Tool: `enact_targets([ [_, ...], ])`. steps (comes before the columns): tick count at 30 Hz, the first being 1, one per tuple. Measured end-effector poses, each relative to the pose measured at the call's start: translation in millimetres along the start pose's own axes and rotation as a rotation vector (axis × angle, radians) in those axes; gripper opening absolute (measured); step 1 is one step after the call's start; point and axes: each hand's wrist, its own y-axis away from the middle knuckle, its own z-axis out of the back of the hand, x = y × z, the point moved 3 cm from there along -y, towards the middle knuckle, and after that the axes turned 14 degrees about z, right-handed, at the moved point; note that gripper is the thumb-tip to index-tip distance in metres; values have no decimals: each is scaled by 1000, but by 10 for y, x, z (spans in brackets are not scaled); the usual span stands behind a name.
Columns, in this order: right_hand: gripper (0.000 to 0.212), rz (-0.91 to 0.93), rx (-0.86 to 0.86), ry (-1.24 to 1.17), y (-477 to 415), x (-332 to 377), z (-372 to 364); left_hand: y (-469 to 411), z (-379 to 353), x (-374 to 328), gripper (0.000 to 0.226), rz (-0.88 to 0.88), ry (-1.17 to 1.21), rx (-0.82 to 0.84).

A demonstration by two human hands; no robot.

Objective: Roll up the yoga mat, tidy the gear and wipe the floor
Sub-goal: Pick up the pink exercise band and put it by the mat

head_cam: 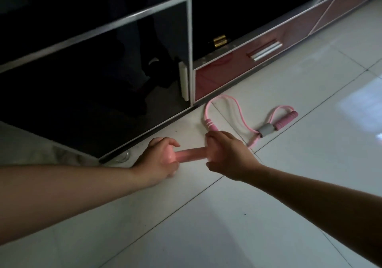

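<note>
Low over the tiled floor [227, 216], both my hands hold a short pink band [190, 155] stretched between them. My left hand [160, 160] curls round its left end. My right hand [229, 156] grips its right end with the fingers bent over it. Just behind my right hand lies a pink pull rope [239, 114] in loops on the floor, with a grey middle sleeve [266, 130], a pink foam handle [287, 119] and a white-striped pink handle [210, 124]. No yoga mat or cloth is in view.
A low cabinet with a glossy black glass door [93, 85] stands right behind my hands. To its right runs a red drawer unit [237, 69] with white bar handles. A small clear round foot [124, 156] sits under the cabinet's corner.
</note>
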Motion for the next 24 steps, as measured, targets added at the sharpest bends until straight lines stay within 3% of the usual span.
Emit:
enact_targets([
  [8, 61, 93, 106, 62, -247, 1249, -521, 720, 896, 890, 46, -52, 125, -108],
  [13, 69, 78, 231, 50, -333, 1718, -1154, 1049, 990, 1726, 41, 37, 295, -105],
  [16, 62, 104, 296, 53, -425, 1917, -1612, 1204, 1034, 2183, 35, 102, 376, -114],
  [24, 65, 81, 359, -66, -695, 2485, -2799, 1448, 1399, 3473, 41, 254, 231, -199],
])
